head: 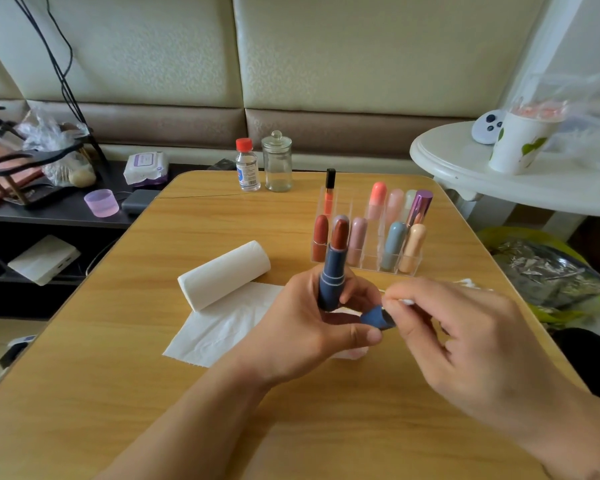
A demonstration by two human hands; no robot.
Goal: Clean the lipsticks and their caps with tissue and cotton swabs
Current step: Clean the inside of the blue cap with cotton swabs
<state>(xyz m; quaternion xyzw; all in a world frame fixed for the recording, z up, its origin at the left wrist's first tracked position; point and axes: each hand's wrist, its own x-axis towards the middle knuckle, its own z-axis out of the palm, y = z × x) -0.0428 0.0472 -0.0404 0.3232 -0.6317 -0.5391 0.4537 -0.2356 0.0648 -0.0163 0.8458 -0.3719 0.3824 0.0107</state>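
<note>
1. Left hand point(312, 323) has its fingers curled round the blue lipstick point(333, 271). It's held upright w/ the red-brown tip pointing away from the person, twisted up and bare.
2. Same hand also pinches the blue cap point(378, 317) between thumb and fingers, low down, right under the lipstick. Cap's long axis lies roughly sideways, and its right end meets the right hand.
3. Right hand point(465, 334) pinches a cotton swab point(407, 301) at the fingertips, w/ the white end right at the cap. Can't tell if it's actually inside, too blurry.
4. So the key bit imo: cap sits between both hands, touching both, and the swab comes in from the right along the cap's axis. Right hand does the work while left just steadies.
5. Tissue sheet point(229, 327) is flat under and left of the left hand, w/ the tissue roll point(222, 275) beyond it.
6. The rack of other lipsticks point(368, 237) is just past the hands.
</note>
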